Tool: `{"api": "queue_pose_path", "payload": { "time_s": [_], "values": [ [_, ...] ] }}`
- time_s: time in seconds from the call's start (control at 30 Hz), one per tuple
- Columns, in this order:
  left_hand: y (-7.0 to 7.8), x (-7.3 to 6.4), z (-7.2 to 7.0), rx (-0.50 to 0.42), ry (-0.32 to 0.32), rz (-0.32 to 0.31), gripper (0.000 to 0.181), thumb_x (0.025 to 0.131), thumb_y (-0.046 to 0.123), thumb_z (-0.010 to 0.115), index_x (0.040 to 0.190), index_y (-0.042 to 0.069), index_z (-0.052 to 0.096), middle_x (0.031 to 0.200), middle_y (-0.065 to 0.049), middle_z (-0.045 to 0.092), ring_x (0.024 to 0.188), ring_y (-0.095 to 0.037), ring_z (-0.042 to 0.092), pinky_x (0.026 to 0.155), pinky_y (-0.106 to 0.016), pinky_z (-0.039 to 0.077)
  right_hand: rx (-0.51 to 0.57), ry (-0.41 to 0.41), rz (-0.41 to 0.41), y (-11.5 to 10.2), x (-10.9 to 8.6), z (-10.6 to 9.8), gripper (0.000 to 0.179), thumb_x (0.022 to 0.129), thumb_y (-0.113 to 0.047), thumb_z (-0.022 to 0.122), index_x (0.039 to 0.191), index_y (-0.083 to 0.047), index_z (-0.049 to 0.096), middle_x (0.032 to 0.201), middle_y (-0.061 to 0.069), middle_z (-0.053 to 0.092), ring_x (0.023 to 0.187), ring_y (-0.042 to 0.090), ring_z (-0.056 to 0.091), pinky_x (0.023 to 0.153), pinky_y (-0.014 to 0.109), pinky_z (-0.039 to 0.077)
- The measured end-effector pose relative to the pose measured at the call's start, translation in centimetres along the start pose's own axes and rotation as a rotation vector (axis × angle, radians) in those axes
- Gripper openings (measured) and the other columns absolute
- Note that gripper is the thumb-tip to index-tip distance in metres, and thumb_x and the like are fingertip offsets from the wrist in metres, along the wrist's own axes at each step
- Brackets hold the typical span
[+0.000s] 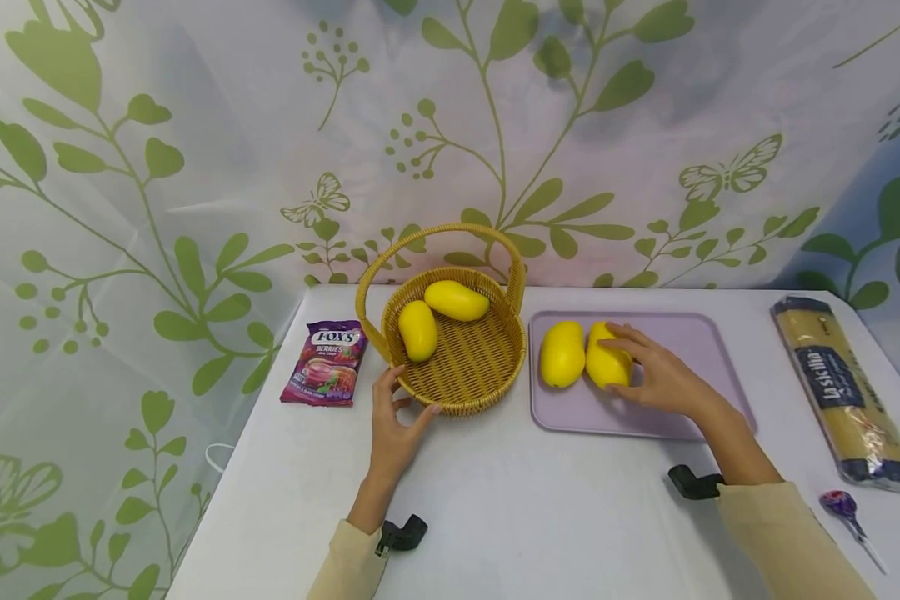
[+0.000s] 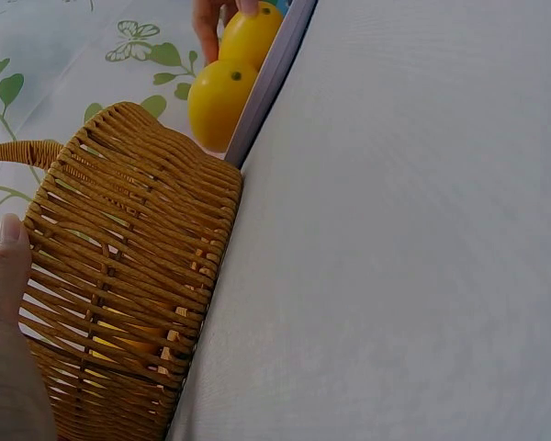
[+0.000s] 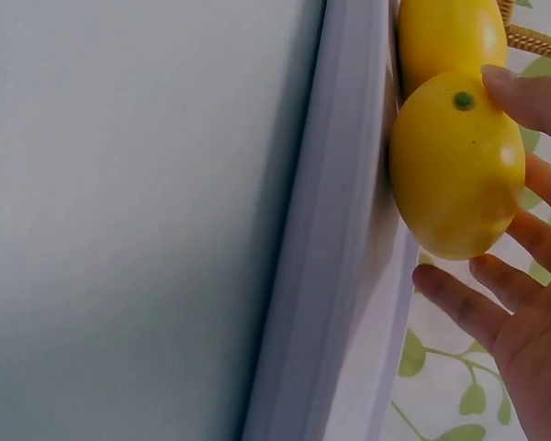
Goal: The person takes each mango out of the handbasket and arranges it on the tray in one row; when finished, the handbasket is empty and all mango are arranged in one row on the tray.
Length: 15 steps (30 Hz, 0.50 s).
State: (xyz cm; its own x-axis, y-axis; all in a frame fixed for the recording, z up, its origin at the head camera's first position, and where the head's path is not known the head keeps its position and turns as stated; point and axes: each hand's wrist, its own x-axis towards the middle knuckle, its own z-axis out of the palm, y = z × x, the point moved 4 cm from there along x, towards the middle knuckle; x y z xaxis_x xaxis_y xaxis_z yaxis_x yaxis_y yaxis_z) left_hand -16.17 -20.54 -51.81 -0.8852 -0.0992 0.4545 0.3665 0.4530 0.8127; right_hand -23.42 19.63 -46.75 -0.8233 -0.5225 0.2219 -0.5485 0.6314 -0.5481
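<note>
A round wicker basket (image 1: 457, 400) with a tall hooped handle stands on the table, two yellow mangoes (image 1: 456, 300) inside it. My left hand (image 1: 393, 429) holds its near left side; in the left wrist view the thumb (image 2: 9, 266) lies against the weave. To the right, a lilac tray (image 1: 675, 367) carries two more mangoes side by side. My right hand (image 1: 660, 375) has its thumb and fingers round the right-hand mango (image 1: 606, 357), which rests on the tray. The left mango (image 1: 562, 354) there is untouched. The right wrist view shows the gripped mango's (image 3: 459, 175) green stem spot.
Left of the basket lies a purple candy bag (image 1: 326, 364). Beyond the tray on the right are a pasta packet (image 1: 843, 392) and a wrapped lollipop (image 1: 843, 508). A leaf-patterned curtain (image 1: 495, 125) hangs behind the white table (image 1: 532, 508).
</note>
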Motion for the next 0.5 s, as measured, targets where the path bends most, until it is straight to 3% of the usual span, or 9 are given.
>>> {"api": "queue_pose_path", "payload": {
  "time_s": [0.17,0.23,0.5],
  "values": [
    [-0.11,-0.03,-0.01,-0.003,0.002,0.006,0.080,0.081,0.020,0.082,0.147,0.023,0.036,0.147,-0.018,0.036,0.125,-0.036,0.048,0.087,-0.048,0.054,0.004,0.000,-0.011,0.04,-0.02,0.12,0.065,0.073,-0.015,0.086,0.130,-0.001,0.058,0.150,0.024,0.039,0.136,0.051,0.033,0.101,0.071,0.033],
    [-0.09,0.00,0.00,-0.004,0.001,0.011,0.081,0.081,0.020,0.082,0.147,0.023,0.036,0.147,-0.019,0.036,0.125,-0.037,0.048,0.086,-0.049,0.053,0.000,0.004,-0.016,0.05,-0.03,0.12,0.065,0.073,-0.015,0.086,0.130,-0.001,0.058,0.150,0.024,0.039,0.135,0.051,0.035,0.101,0.070,0.033],
    [0.11,0.02,-0.02,0.001,0.007,0.031,0.079,0.080,0.016,0.082,0.144,0.004,0.038,0.146,-0.020,0.037,0.122,-0.039,0.049,0.084,-0.050,0.054,0.006,0.010,-0.019,-0.22,0.02,-0.12,0.065,0.073,-0.012,0.085,0.130,-0.001,0.057,0.150,0.024,0.039,0.135,0.052,0.033,0.101,0.072,0.031]
  ]
}}
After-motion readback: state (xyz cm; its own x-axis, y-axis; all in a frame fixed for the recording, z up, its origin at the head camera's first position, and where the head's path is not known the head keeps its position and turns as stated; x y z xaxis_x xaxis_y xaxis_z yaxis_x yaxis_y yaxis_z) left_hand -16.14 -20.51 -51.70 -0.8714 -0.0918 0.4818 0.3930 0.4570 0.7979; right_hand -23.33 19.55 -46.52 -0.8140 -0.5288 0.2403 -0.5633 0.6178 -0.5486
